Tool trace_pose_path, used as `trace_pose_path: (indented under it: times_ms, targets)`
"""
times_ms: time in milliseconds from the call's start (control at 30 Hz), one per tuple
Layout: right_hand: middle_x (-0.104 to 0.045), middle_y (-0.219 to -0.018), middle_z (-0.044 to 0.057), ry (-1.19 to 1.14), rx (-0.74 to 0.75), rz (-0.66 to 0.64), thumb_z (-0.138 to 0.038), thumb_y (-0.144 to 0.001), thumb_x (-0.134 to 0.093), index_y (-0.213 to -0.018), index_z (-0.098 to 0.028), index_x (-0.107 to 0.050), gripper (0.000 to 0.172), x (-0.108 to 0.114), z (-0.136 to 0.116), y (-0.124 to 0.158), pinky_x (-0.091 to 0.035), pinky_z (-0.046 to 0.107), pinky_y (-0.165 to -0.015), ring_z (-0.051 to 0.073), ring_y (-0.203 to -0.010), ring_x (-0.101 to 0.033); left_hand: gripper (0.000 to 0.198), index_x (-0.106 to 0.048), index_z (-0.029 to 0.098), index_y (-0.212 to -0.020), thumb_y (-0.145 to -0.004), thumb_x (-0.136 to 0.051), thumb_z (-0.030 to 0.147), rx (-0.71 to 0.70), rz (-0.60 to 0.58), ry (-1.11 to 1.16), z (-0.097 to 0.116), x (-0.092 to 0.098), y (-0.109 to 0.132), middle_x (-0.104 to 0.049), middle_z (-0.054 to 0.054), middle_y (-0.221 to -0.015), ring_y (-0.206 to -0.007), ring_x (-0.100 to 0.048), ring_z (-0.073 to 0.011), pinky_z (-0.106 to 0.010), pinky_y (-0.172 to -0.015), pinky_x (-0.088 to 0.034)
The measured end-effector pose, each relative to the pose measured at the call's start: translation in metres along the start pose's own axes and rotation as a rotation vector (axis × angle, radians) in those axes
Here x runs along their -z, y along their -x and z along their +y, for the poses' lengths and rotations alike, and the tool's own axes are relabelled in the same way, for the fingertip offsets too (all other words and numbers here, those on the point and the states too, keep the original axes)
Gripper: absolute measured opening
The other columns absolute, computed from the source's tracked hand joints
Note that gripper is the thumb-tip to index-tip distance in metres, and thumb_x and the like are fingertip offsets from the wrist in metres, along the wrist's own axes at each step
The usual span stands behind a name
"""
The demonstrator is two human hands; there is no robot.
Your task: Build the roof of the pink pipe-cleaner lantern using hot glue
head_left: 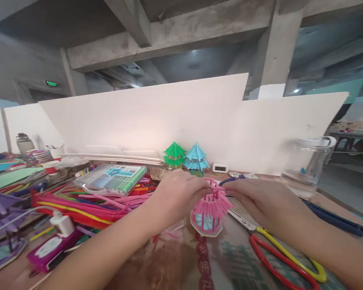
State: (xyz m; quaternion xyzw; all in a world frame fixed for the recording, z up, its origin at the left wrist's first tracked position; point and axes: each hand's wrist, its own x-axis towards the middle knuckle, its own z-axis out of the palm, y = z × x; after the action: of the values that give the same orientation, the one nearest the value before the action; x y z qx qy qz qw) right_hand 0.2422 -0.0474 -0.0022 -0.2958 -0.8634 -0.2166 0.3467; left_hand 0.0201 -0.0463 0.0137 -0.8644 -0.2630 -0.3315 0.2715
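Observation:
A small pink pavilion model made of fuzzy stems stands on a pale octagonal base, with a light blue floor inside its pink posts. My left hand reaches its top from the left, thumb and fingers pinched together at the pink ring there. From the right, my right hand meets the same top, its fingers closed at the ring's edge. Fingertips partly hide what each hand grips. Beside my right hand lie scissors with one red and one yellow handle.
Green and blue pavilion models stand behind. A clear pitcher is at right, pliers-like dark handles below it. Left are a plastic case, many fuzzy stems, a purple power strip and a purple model.

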Motion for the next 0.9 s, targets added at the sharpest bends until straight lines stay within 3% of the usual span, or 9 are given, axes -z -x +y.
trace_pose_path:
  times_ms: [133,267,400,500,667,767,900]
  targets:
    - [-0.078,-0.091,0.007,0.042,0.039,0.027,-0.015,-0.096,-0.035,-0.112,-0.023,-0.067,0.037,0.005,0.005,-0.001,-0.056,0.032,-0.063,0.022,-0.078,-0.074,0.017,-0.068,0.016,-0.079,-0.091,-0.062,0.025,0.099,-0.063,-0.038,-0.005,0.003,-0.003,-0.075,-0.003,-0.074,-0.068,-0.069,-0.0192,-0.029,-0.063,-0.048]
    - [-0.079,-0.09,0.007,0.098,0.05,0.056,-0.019,-0.095,-0.036,-0.11,-0.022,-0.07,0.038,0.007,0.013,-0.002,-0.055,0.035,-0.051,0.026,-0.069,-0.075,0.021,-0.068,0.015,-0.078,-0.093,-0.058,0.026,0.072,-0.062,-0.128,-0.009,0.006,-0.005,-0.074,-0.004,-0.072,-0.068,-0.069,-0.0214,-0.031,-0.062,-0.048]
    - [-0.079,-0.084,0.006,0.118,0.032,0.078,-0.021,-0.095,-0.037,-0.105,-0.023,-0.072,0.036,0.01,0.017,-0.002,-0.053,0.032,-0.047,0.024,-0.064,-0.074,0.018,-0.067,0.016,-0.097,-0.096,-0.053,0.026,0.045,-0.007,-0.058,-0.007,0.006,-0.004,-0.076,-0.004,-0.086,-0.077,-0.07,-0.02,-0.031,-0.068,-0.051]
    - [-0.079,-0.088,0.005,0.094,0.054,0.028,-0.019,-0.096,-0.036,-0.113,-0.025,-0.069,0.038,0.013,0.01,-0.001,-0.054,0.032,-0.053,0.023,-0.068,-0.074,0.018,-0.066,0.016,-0.109,-0.095,-0.055,0.022,0.001,0.004,-0.005,-0.005,0.002,-0.003,-0.077,-0.004,-0.094,-0.082,-0.07,-0.019,-0.03,-0.071,-0.051]
    - [-0.078,-0.098,0.004,0.059,0.008,-0.001,-0.017,-0.097,-0.038,-0.111,-0.024,-0.069,0.034,0.02,0.0,-0.001,-0.053,0.029,-0.067,0.02,-0.081,-0.073,0.013,-0.069,0.017,-0.087,-0.093,-0.057,0.017,-0.056,0.002,0.03,-0.007,0.001,-0.004,-0.075,-0.002,-0.082,-0.076,-0.068,-0.0183,-0.03,-0.071,-0.05]
    - [-0.077,-0.091,0.003,0.127,-0.021,-0.056,-0.013,-0.094,-0.042,-0.101,-0.023,-0.069,0.03,0.026,0.002,-0.005,-0.046,0.027,-0.062,0.019,-0.077,-0.071,0.017,-0.067,0.017,-0.088,-0.095,-0.052,0.019,-0.048,0.009,-0.033,-0.013,0.006,-0.006,-0.074,-0.003,-0.082,-0.075,-0.066,-0.0189,-0.03,-0.07,-0.048]
    - [-0.072,-0.073,0.002,0.341,-0.028,-0.224,-0.002,-0.085,-0.048,-0.097,-0.021,-0.068,0.03,0.03,0.007,-0.009,-0.031,0.029,-0.052,0.019,-0.064,-0.065,0.013,-0.066,0.015,-0.09,-0.093,-0.054,0.014,-0.144,-0.097,-0.261,-0.019,0.012,-0.005,-0.072,-0.006,-0.083,-0.077,-0.064,-0.0225,-0.035,-0.07,-0.045]
